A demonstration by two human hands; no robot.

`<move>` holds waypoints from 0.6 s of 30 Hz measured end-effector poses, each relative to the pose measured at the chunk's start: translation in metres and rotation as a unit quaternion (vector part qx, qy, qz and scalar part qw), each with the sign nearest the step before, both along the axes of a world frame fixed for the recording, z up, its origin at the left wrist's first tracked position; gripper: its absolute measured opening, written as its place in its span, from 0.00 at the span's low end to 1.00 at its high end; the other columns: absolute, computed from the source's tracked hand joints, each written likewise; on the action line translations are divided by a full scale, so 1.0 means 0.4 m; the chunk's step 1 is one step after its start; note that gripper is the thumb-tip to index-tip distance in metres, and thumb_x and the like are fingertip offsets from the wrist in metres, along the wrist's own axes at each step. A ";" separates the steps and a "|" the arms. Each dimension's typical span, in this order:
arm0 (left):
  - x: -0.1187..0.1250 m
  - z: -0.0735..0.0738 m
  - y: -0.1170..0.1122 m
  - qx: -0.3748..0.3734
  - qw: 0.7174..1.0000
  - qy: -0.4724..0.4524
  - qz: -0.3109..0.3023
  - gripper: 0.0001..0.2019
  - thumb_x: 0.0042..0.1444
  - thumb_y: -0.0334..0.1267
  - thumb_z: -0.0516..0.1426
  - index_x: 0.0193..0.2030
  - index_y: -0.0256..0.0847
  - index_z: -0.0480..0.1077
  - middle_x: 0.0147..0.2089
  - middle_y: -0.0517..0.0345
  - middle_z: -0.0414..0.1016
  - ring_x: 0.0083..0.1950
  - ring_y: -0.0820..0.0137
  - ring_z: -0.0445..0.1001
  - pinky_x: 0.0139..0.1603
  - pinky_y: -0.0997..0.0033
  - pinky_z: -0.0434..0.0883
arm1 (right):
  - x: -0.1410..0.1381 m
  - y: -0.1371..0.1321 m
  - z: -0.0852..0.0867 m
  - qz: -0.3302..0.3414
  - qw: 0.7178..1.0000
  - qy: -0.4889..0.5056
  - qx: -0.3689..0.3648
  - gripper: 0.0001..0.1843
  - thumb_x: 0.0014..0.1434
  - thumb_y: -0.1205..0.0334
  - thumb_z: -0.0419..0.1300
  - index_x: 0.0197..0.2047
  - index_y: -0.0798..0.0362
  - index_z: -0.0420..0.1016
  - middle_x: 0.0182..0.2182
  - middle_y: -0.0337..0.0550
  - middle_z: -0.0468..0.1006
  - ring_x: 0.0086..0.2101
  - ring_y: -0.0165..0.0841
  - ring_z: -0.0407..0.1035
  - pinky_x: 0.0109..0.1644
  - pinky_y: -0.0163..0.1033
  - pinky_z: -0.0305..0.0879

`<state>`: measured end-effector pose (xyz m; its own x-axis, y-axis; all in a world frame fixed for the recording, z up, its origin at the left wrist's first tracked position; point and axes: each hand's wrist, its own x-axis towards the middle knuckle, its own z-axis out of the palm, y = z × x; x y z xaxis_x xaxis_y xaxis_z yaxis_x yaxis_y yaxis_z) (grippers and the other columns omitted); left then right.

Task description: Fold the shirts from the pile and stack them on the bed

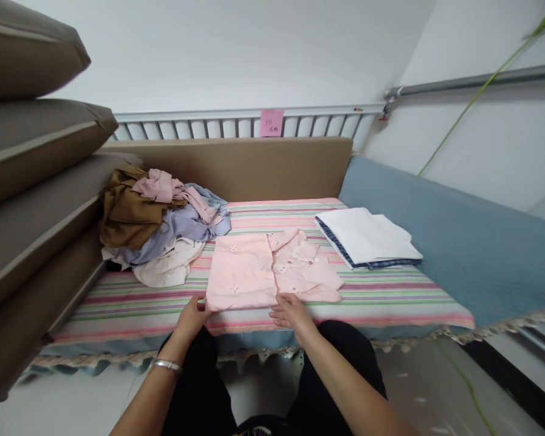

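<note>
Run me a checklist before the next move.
1. Left hand at the pink garment's near left corner: ok.
2. Right hand at the garment's near edge: ok.
3. Secure grip in both hands: cannot tell, fingers partly hidden.
4. Garment outline even throughout: not ok, its right part spreads unevenly.
5. Folded white fabric apart from the pink garment: ok, striped cloth shows between.
6. Clothes pile clear of the garment's far left corner: cannot tell, they lie very close.

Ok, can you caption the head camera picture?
Left hand and right hand touch a pink shirt on striped cloth.
</note>
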<state>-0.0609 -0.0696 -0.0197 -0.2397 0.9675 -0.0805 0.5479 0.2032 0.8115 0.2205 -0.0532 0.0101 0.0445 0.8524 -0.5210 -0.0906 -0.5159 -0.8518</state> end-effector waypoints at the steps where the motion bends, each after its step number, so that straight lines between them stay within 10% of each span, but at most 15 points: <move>1: 0.008 0.004 -0.008 0.016 1.000 0.014 0.006 0.17 0.48 0.38 0.57 0.46 0.35 0.67 0.37 0.50 0.77 0.39 0.60 0.76 0.43 0.60 0.71 | -0.011 -0.001 0.002 -0.005 1.000 0.008 0.005 0.12 0.60 0.58 0.55 0.46 0.52 0.60 0.27 0.40 0.73 0.27 0.32 0.74 0.29 0.35 0.70; 7: 0.125 0.038 -0.053 0.222 0.937 0.233 -0.133 0.18 0.53 0.37 0.55 0.52 0.42 0.66 0.54 0.49 0.69 0.56 0.59 0.65 0.58 0.55 0.61 | -0.045 -0.001 0.003 -0.019 0.998 -0.019 0.053 0.14 0.52 0.68 0.58 0.42 0.52 0.62 0.31 0.39 0.71 0.26 0.28 0.73 0.28 0.32 0.68; 18: 0.230 0.077 0.047 0.179 0.927 0.286 -0.164 0.10 0.54 0.29 0.52 0.39 0.41 0.73 0.37 0.53 0.70 0.44 0.64 0.67 0.46 0.65 0.63 | -0.011 0.037 0.043 0.031 0.994 -0.093 0.055 0.07 0.54 0.63 0.57 0.37 0.54 0.70 0.34 0.41 0.74 0.30 0.28 0.71 0.28 0.30 0.67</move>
